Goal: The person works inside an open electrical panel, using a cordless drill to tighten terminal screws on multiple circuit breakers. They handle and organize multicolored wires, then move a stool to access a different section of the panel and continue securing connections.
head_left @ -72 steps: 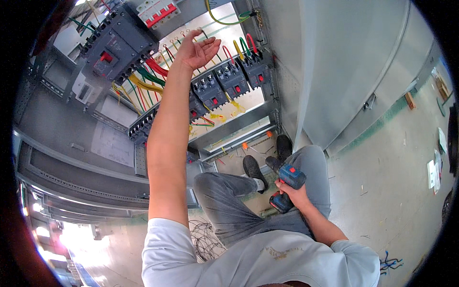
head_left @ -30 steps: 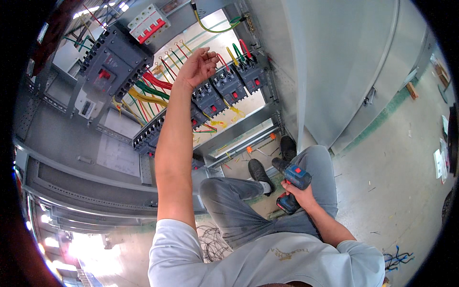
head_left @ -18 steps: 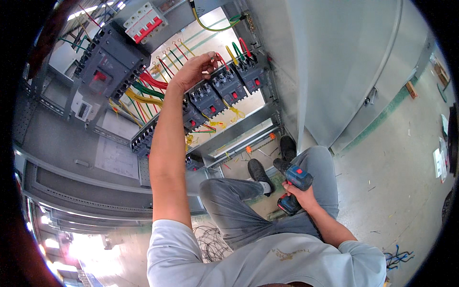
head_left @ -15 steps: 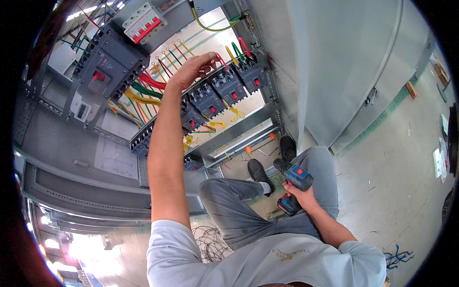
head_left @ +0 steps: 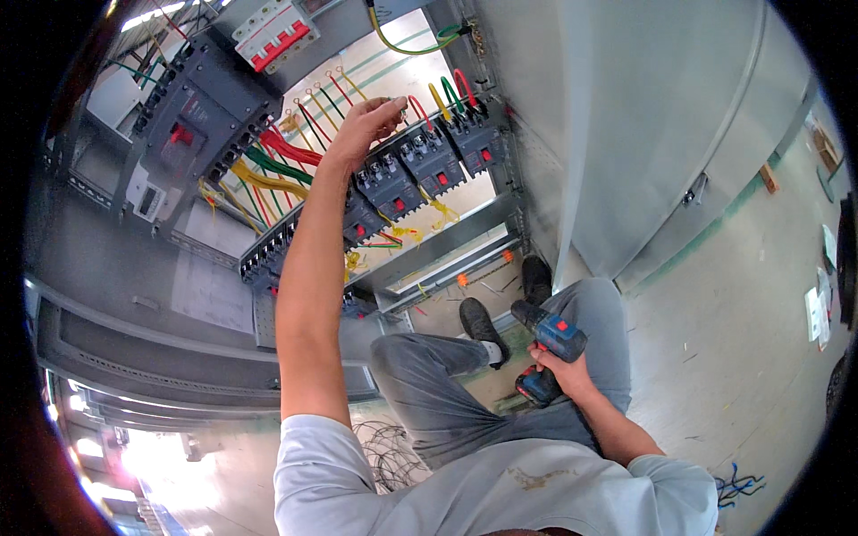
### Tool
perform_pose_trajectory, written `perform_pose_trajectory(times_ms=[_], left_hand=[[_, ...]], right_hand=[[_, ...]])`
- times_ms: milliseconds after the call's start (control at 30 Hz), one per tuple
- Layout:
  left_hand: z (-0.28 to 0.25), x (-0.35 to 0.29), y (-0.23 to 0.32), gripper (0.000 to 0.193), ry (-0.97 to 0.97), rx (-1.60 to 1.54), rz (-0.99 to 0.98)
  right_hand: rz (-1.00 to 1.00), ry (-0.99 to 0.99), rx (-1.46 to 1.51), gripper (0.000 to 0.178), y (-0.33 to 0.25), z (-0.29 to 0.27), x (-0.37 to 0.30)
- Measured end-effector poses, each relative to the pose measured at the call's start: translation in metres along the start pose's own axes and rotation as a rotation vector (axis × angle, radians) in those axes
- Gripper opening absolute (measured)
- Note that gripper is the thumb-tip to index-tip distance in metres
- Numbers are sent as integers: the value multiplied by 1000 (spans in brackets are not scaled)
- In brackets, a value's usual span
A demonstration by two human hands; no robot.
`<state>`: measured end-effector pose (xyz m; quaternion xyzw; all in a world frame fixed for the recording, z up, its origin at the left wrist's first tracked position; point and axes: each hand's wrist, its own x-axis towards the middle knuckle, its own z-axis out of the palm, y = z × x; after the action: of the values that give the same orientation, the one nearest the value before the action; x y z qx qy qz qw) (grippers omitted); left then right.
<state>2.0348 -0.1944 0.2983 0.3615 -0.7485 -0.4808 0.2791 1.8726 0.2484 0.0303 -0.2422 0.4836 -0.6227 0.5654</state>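
Observation:
My left hand [head_left: 368,128] is stretched out over the row of dark moulded-case circuit breakers [head_left: 386,183]. Its thumb and forefinger are pinched together right beside a curved red wire [head_left: 420,109], which rises from one breaker's terminal. What sits between those fingertips is too small to make out. Down by my right thigh, my right hand [head_left: 565,368] is wrapped round the grip of a blue and black cordless drill [head_left: 559,336]. The drill's nose points up and left, toward my shoes.
A large breaker [head_left: 201,112] with thick red, green and yellow cables [head_left: 277,170] stands at left, near a white and red breaker [head_left: 275,37]. Thin wires with ring ends [head_left: 332,89] stick up behind the row. A grey cabinet door [head_left: 643,134] stands right; loose black wires [head_left: 391,454] lie below.
My left hand has shifted slightly, and its fingertips now sit a little away from the red wire's curve. My right hand keeps the drill in nearly the same place.

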Motion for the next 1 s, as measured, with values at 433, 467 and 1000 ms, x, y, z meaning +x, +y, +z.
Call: perform_pose_trajectory(times_ms=[433, 467, 1000], left_hand=[[-1, -11, -1, 37, -228, -265, 61], [-3, -8, -4, 40, -209, -285, 77], [-4, 7, -13, 29, -191, -291, 55]], right_hand=[[-675, -3, -365, 28, -99, 84, 76], [-688, -4, -352, 29, -105, 89, 82], [-660, 71, -396, 37, -101, 128, 111]])
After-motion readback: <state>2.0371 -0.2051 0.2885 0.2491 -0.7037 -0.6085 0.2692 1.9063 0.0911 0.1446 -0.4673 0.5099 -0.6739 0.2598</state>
